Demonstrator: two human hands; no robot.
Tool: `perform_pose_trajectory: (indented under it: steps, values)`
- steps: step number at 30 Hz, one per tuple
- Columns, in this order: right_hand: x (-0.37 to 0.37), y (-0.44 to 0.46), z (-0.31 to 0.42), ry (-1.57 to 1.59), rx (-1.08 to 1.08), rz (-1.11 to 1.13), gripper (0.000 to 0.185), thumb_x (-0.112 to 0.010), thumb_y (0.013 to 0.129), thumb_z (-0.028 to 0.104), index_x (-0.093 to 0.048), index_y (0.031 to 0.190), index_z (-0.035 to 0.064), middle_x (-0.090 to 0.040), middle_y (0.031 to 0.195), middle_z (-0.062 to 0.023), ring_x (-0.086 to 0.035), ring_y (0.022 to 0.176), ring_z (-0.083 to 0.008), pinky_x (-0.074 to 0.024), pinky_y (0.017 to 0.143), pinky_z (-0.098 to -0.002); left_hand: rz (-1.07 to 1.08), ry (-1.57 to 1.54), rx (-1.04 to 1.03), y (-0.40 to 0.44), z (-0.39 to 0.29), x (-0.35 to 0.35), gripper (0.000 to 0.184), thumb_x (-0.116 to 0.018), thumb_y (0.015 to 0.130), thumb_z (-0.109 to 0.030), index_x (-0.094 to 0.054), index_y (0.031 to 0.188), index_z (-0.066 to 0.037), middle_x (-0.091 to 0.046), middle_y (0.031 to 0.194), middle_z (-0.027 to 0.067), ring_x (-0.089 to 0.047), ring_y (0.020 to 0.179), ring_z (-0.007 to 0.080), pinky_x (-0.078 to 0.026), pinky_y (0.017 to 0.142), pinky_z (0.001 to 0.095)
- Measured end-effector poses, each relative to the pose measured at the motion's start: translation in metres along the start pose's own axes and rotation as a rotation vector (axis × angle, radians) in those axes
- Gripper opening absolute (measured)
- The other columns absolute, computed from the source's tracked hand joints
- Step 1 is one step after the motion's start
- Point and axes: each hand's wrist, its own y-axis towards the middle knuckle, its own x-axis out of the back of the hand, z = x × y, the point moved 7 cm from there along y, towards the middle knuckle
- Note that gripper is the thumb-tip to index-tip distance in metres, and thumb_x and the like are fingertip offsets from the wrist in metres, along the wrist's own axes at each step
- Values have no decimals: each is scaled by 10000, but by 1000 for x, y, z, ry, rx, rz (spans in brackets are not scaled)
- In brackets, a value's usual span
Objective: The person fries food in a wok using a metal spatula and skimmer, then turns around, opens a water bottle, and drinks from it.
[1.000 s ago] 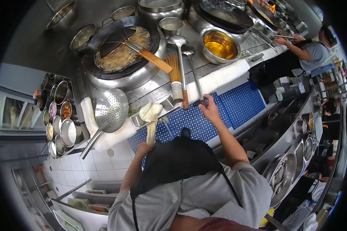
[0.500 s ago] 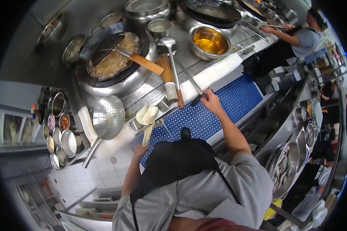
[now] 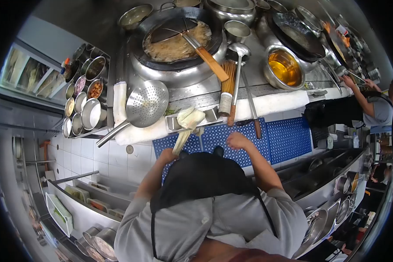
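A pale cloth [image 3: 190, 118] drapes over the counter's front edge, and my left hand [image 3: 168, 155] is closed around its lower end. My right hand [image 3: 237, 141] hovers in front of the counter edge with curled fingers and no tool visible in it. Just beyond it lie a ladle [image 3: 239, 61] with a wooden handle and a bamboo brush [image 3: 227, 89]. To its right, a long-handled metal tool [image 3: 250, 98] rests with its dark handle past the edge; its far end is hidden. A perforated strainer [image 3: 147, 104] lies left of the cloth.
A wok [image 3: 139, 32] holds bubbling oil and a wooden-handled tool [image 3: 212, 64]. A metal bowl [image 3: 273, 81] of amber liquid stands right. White towels [image 3: 284, 101] line the counter edge. Small bowls [image 3: 91, 114] fill the left side. Another person [image 3: 371, 107] works at the far right.
My right hand has let go of the long-handled tool and moved back from it. My left hand still holds the cloth. The view has turned left, shifting the counter rightward.
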Motion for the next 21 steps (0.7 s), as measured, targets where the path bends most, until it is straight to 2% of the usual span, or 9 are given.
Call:
perform_pose_trajectory:
  steps: [2, 5, 6, 9, 10, 12, 17, 21]
  values:
    - [-26, 44, -41, 274, -77, -68, 237, -586, 860, 176, -695, 1031, 51, -662, 850, -74, -643, 717, -260, -575, 611, -388, 48, 42, 45, 0, 9, -1, 480, -797, 657, -372, -729, 945, 7, -700, 931, 260, -700, 867, 373, -547, 802, 452]
    - [-27, 118, -92, 901, -141, -289, 371, -579, 936, 228, -552, 1271, 71, -620, 1033, -104, -618, 850, -286, -579, 656, -459, 24, 0, 205, -12, 34, -6, 498, -789, 656, -407, -735, 958, -14, -697, 959, 259, -696, 867, 385, -549, 794, 461]
    - [-23, 135, -98, 1029, -137, -388, 423, -559, 951, 220, -464, 1350, 114, -567, 1147, -119, -593, 942, -302, -579, 691, -499, 29, 7, 190, -19, 31, -8, 482, -775, 666, -414, -733, 937, -18, -697, 951, 251, -691, 865, 387, -547, 792, 463]
    - [-4, 163, -88, 1452, -67, -512, 381, -531, 967, 221, -481, 1337, 147, -572, 1133, -103, -598, 944, -323, -575, 751, -523, 38, 43, 146, -59, 26, 5, 413, -722, 714, -414, -713, 854, -26, -697, 916, 217, -673, 868, 391, -534, 784, 474]
    - [-4, 182, -85, 1655, 65, -397, 366, -526, 968, 231, -484, 1322, 146, -564, 1145, -105, -599, 950, -330, -573, 773, -544, 41, 52, 120, -72, 22, 8, 379, -698, 743, -399, -696, 813, -26, -694, 895, 202, -663, 874, 391, -525, 780, 479]
    - [0, 210, -82, 1856, 166, -379, 368, -536, 962, 233, -489, 1316, 145, -567, 1137, -103, -602, 943, -322, -570, 779, -545, 21, 78, 85, -85, 24, 16, 344, -671, 774, -374, -683, 774, -30, -694, 881, 184, -654, 880, 389, -518, 781, 483]
    - [-7, 215, -88, 1955, 241, -454, 372, -562, 947, 237, -501, 1302, 142, -575, 1117, -99, -607, 924, -302, -565, 794, -546, -103, 54, 96, -109, 44, 26, 305, -679, 774, -344, -692, 778, -39, -699, 898, 174, -655, 884, 386, -520, 800, 472]
    - [-12, 187, -92, 1926, 277, -445, 376, -582, 935, 241, -510, 1290, 139, -582, 1100, -95, -612, 909, -286, -561, 806, -546, -89, -22, 156, -117, 52, 21, 301, -683, 770, -336, -682, 761, -35, -687, 890, 181, -651, 889, 384, -517, 797, 479]
